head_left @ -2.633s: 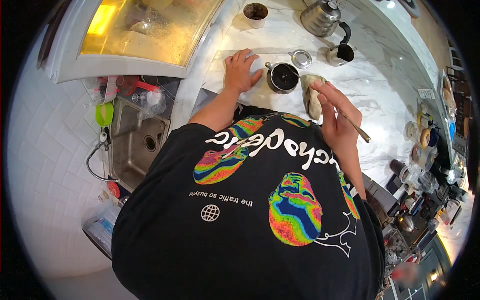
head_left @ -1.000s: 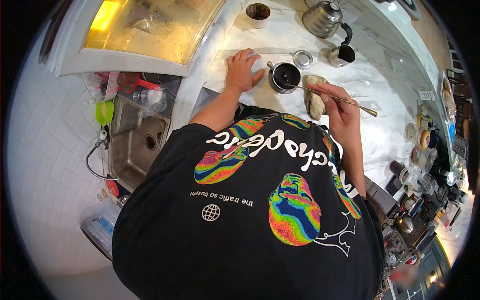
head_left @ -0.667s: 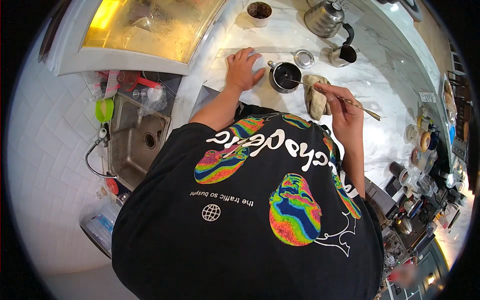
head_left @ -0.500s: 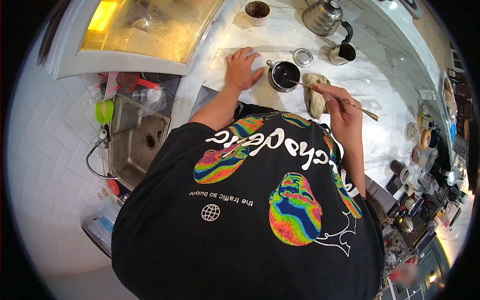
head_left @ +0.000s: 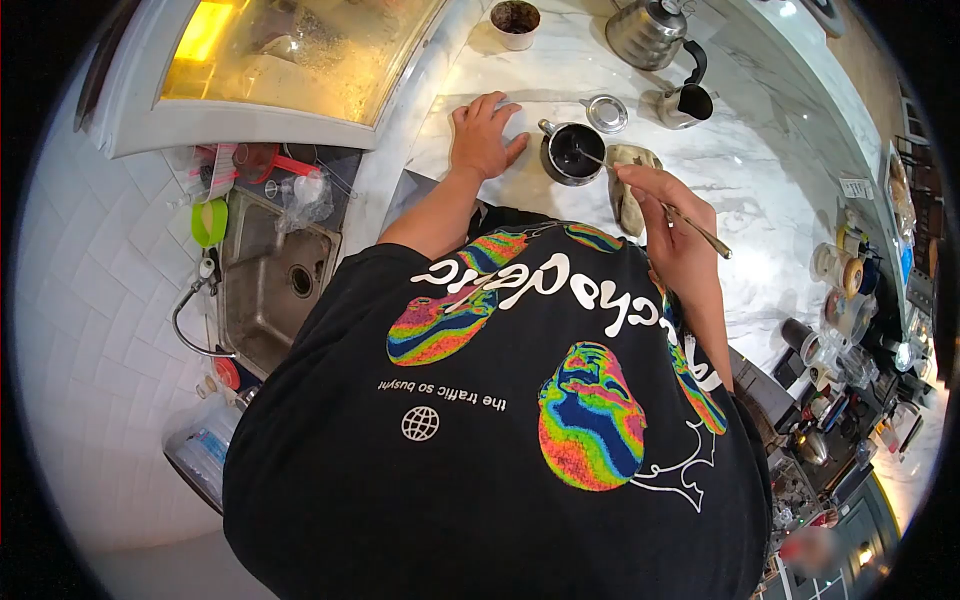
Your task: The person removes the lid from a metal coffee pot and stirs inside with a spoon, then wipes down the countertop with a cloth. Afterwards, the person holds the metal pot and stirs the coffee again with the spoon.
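Pinched in my right hand (head_left: 672,208) is a long, thin metal spoon (head_left: 708,237). Its far end dips into a metal pitcher (head_left: 570,174) of dark liquid (head_left: 568,150), which looks like coffee. My left hand (head_left: 486,137) rests on the marble counter, fingers apart, left of the pitcher and not touching it. A round metal lid (head_left: 607,114) lies just beyond the pitcher. Partly behind my right hand is a crumpled beige cloth (head_left: 628,207).
A gooseneck kettle (head_left: 644,38), a small steel jug (head_left: 686,105) and a cup with dark grounds (head_left: 515,24) stand farther back on the counter (head_left: 770,180). To the left are a sink (head_left: 265,320) and a lit glass-fronted case (head_left: 300,60). Jars and utensils crowd the right side.
My right hand and the spoon have shifted, with the spoon now at a steeper slant. The pitcher has moved slightly right. My left hand stays put.
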A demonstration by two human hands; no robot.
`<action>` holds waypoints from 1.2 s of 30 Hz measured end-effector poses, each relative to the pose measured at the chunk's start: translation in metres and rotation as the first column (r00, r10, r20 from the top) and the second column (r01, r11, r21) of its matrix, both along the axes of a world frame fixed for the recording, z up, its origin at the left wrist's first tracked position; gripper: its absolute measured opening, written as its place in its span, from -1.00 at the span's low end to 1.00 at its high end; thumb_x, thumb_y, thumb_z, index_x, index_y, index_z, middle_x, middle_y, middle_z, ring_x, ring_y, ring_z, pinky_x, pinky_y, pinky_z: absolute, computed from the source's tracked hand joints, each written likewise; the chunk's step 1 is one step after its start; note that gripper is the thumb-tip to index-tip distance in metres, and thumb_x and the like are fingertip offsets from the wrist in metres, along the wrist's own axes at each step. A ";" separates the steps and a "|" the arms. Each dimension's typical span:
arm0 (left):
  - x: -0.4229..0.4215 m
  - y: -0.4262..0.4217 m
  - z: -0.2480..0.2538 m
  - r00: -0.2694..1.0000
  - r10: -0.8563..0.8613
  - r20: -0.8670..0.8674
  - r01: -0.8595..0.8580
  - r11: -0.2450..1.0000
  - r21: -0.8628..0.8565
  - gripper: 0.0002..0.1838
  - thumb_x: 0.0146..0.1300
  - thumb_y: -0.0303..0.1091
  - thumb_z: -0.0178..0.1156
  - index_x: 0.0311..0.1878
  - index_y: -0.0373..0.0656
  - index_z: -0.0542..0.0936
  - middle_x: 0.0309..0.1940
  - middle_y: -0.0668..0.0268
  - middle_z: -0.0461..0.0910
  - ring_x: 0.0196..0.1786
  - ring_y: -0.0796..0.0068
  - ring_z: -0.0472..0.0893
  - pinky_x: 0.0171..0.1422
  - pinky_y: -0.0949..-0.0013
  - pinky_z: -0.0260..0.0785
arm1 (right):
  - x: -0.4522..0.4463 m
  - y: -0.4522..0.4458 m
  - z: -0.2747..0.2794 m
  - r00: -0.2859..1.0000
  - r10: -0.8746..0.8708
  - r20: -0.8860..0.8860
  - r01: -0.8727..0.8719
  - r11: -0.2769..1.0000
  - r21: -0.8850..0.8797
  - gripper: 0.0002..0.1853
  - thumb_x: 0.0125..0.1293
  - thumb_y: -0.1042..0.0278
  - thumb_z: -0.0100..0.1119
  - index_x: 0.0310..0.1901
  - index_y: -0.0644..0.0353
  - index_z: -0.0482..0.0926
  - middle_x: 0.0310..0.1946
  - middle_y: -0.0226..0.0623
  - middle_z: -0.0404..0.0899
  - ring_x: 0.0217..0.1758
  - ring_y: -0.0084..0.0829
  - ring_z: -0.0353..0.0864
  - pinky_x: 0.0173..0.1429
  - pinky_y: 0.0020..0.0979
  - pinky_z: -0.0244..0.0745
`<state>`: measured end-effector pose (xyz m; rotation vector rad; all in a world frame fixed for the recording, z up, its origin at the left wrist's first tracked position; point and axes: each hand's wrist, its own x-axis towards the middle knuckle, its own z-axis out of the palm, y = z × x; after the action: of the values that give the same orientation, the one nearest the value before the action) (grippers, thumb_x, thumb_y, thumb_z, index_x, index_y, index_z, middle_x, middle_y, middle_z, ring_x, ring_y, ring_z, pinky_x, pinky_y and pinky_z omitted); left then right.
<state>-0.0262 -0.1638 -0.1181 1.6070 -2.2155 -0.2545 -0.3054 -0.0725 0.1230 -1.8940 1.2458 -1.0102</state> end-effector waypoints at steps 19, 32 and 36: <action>0.000 0.000 0.004 1.000 0.008 0.006 -0.008 1.000 0.018 -0.43 0.28 0.08 0.43 0.31 0.11 0.68 0.46 0.30 0.49 0.55 0.27 0.37 0.56 -0.01 0.07 | -0.004 0.003 -0.003 0.999 -0.039 0.020 0.036 0.994 0.099 -0.73 0.52 0.63 0.22 0.16 0.19 0.75 -0.02 -0.07 0.82 -0.04 -0.13 0.85 0.07 -0.30 0.67; 0.000 0.000 0.003 1.000 0.005 0.002 -0.005 1.000 0.010 -0.42 0.27 0.09 0.44 0.31 0.11 0.69 0.46 0.30 0.49 0.55 0.27 0.37 0.55 -0.02 0.07 | -0.001 0.001 0.001 0.999 -0.024 0.022 0.022 0.995 0.096 -0.70 0.51 0.66 0.18 0.18 0.24 0.73 0.04 -0.09 0.83 0.04 -0.14 0.85 0.15 -0.29 0.66; 0.000 0.000 0.002 1.000 0.005 0.003 -0.005 1.000 0.002 -0.41 0.27 0.10 0.44 0.32 0.11 0.68 0.46 0.29 0.49 0.54 0.27 0.38 0.55 -0.02 0.07 | 0.003 -0.003 -0.006 0.999 0.005 0.033 -0.007 0.998 0.069 -0.68 0.52 0.66 0.17 0.22 0.22 0.71 0.05 -0.13 0.84 0.04 -0.18 0.85 0.17 -0.29 0.66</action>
<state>-0.0264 -0.1638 -0.1164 1.6146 -2.2142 -0.2538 -0.3028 -0.0754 0.1168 -1.8205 1.2393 -0.9791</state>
